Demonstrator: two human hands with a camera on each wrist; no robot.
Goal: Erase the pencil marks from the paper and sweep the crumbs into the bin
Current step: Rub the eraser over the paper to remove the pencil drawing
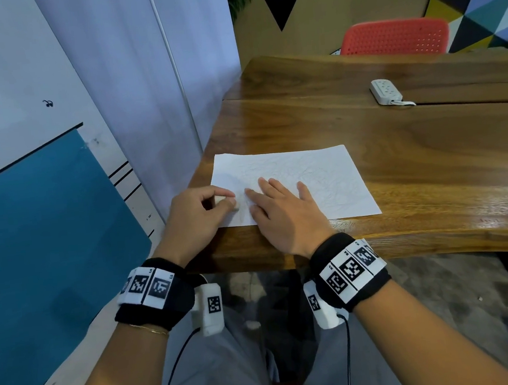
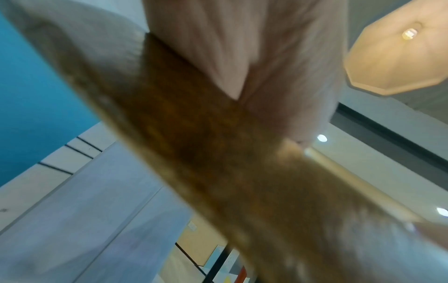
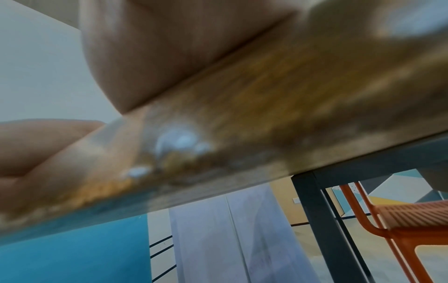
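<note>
Left hand (image 1: pixel 197 211) curled at the near left corner of the creased white paper sheet (image 1: pixel 303 172), thumb and fingers pinching what appears to be a small white eraser (image 1: pixel 220 199) against the sheet. Right hand (image 1: pixel 282 213) flat, fingers straight and spread, pressing the paper just beside the eraser. The sheet lies at the near edge of the polished brown wooden surface (image 1: pixel 413 152). Both wrist views are blurred.

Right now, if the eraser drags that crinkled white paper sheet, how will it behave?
The crinkled white paper sheet looks thin: probably floppy, apt to buckle. The wooden table looks glossy, so it may slide. The right hand, flat on it, likely prevents that.
</note>
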